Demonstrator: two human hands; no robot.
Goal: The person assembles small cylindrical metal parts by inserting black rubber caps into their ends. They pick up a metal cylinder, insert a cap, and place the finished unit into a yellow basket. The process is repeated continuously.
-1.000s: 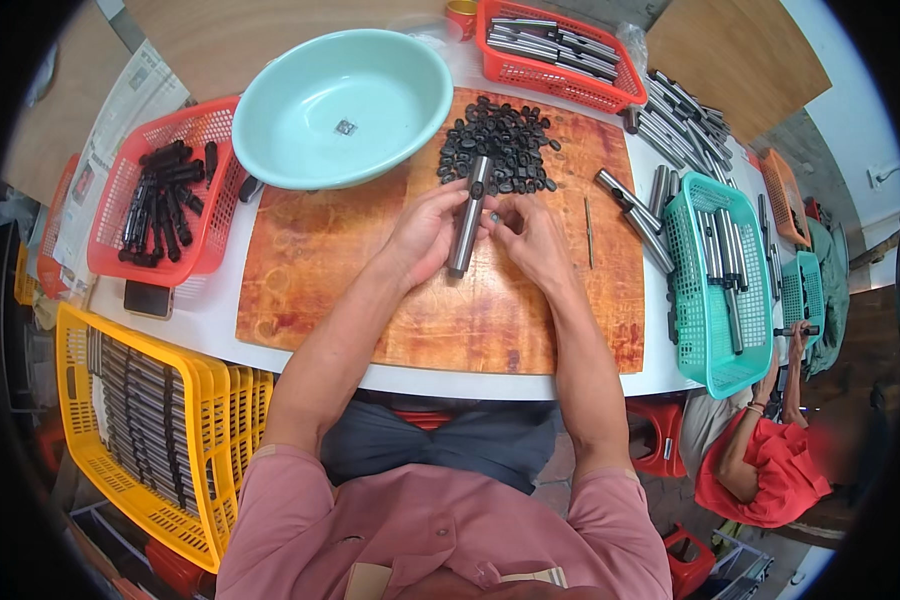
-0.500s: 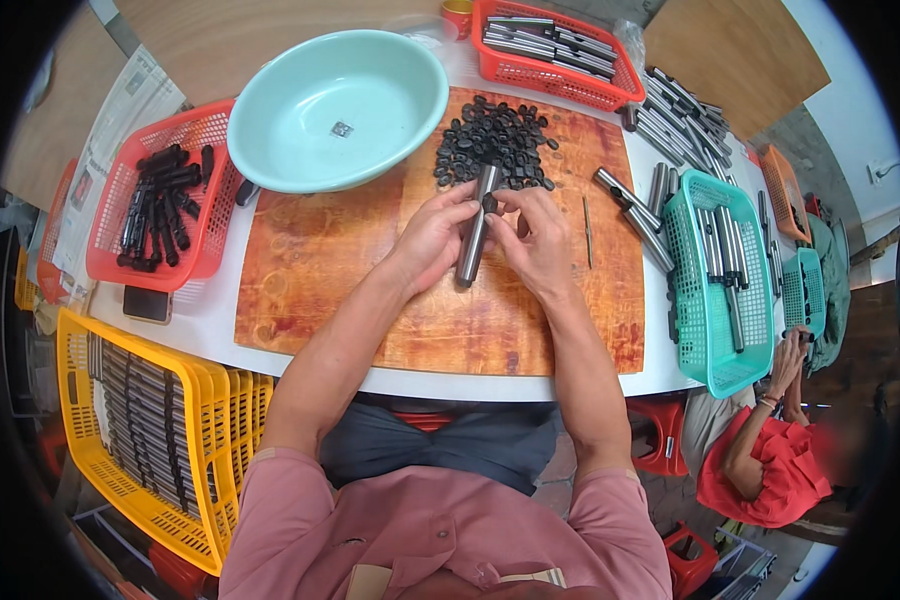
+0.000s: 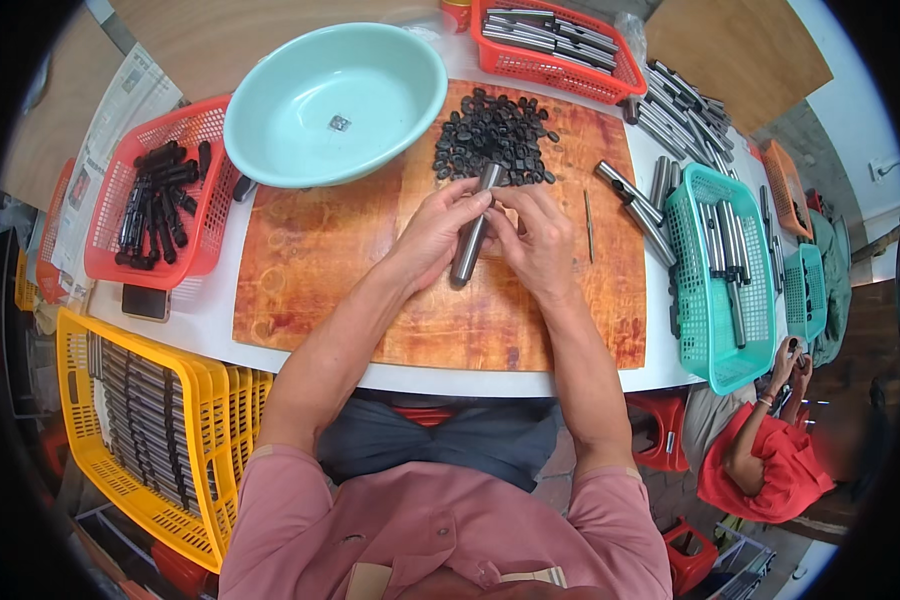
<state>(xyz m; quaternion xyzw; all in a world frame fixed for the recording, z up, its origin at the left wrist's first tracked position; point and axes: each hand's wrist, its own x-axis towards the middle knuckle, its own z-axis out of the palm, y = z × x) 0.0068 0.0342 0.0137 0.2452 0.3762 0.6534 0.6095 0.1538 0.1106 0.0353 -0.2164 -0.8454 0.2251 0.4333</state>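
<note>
My left hand (image 3: 438,232) is closed around a grey metal tube (image 3: 467,250), which slants away from me over the brown wooden board (image 3: 370,300). My right hand (image 3: 535,235) has its fingertips drawn together against the tube's right side; whatever they pinch, if anything, is hidden. Just beyond the tube's far end lies a heap of small black oval pieces (image 3: 490,130). To the right of my right hand, a thin metal rod (image 3: 589,226) rests on the board.
A pale green basin (image 3: 300,85) and a red basket (image 3: 205,235) of black parts stand left. Metal tubes fill a red basket (image 3: 560,82) at the back and a green basket (image 3: 705,345) right. A yellow crate (image 3: 140,500) sits lower left. A co-worker in red (image 3: 765,465) works at right.
The small black piece that showed between my right fingers on the tube is no longer visible. The tube has shifted slightly, and the co-worker's hands have moved a little.
</note>
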